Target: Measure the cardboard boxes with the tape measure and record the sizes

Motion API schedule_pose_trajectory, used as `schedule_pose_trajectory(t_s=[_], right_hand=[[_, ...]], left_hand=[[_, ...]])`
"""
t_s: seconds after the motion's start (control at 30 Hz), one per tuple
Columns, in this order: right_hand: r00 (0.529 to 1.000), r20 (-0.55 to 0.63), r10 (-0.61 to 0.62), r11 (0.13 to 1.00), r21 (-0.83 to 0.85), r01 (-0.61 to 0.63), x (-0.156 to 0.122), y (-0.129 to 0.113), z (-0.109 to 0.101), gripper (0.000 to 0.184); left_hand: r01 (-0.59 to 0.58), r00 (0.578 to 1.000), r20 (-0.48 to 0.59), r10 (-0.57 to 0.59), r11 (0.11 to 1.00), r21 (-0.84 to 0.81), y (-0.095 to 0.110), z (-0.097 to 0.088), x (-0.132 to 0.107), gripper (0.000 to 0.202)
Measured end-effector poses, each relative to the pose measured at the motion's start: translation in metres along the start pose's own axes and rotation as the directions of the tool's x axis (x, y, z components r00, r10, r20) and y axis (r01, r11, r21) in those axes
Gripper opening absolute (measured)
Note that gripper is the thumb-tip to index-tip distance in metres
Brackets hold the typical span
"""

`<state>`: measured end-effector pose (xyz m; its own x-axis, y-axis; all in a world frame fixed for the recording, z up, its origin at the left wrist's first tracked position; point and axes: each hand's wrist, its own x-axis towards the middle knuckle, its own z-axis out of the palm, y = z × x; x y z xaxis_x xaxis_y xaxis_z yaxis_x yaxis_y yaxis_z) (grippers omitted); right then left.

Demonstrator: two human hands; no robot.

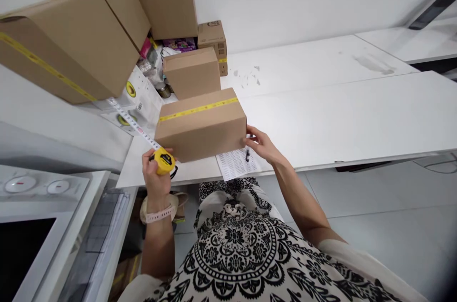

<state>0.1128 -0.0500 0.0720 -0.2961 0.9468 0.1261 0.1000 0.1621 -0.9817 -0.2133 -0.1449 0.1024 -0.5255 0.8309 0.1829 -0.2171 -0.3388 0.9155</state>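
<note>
In my left hand point(157, 173) is a yellow tape measure point(164, 161), close against the left end of a taped cardboard box point(203, 126). Its white blade point(134, 124) is pulled out toward the upper left. My right hand point(262, 144) grips the box's lower right corner with curled fingers; some fingertips are hidden behind the edge. Yellow tape runs along the top of this box. Partly under the box lies a printed sheet point(237, 164), with a black pen point(247, 155) on it near my right hand.
Large cartons point(71, 40) are stacked at the upper left on a white printed box point(143, 95). Behind the taped box are another brown box point(193, 73), a small carton point(213, 38) and bagged items point(153, 66). The white table point(321, 116) extends right; a microwave-like appliance point(35, 226) stands lower left.
</note>
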Motion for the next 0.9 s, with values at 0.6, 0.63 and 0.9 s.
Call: schedule_pose_trajectory(t_s=[0.6, 0.63, 0.9], right_hand=[[0.897, -0.396, -0.195, 0.981, -0.085, 0.175, 0.047, -0.041, 0.014, 0.056], [0.917, -0.344, -0.199, 0.979, -0.022, 0.204, 0.033, -0.05, 0.014, 0.056], [0.991, -0.087, -0.102, 0.975, 0.188, 0.117, -0.041, -0.053, 0.002, 0.026]], left_hand=[[0.063, 0.859, 0.46, -0.226, 0.937, 0.343, 0.032, 0.018, -0.038, 0.047], [0.103, 0.785, 0.523, -0.333, 0.902, 0.419, 0.031, 0.017, -0.051, 0.046], [0.146, 0.409, 0.646, -0.644, 0.745, 0.65, 0.009, 0.015, -0.075, 0.05]])
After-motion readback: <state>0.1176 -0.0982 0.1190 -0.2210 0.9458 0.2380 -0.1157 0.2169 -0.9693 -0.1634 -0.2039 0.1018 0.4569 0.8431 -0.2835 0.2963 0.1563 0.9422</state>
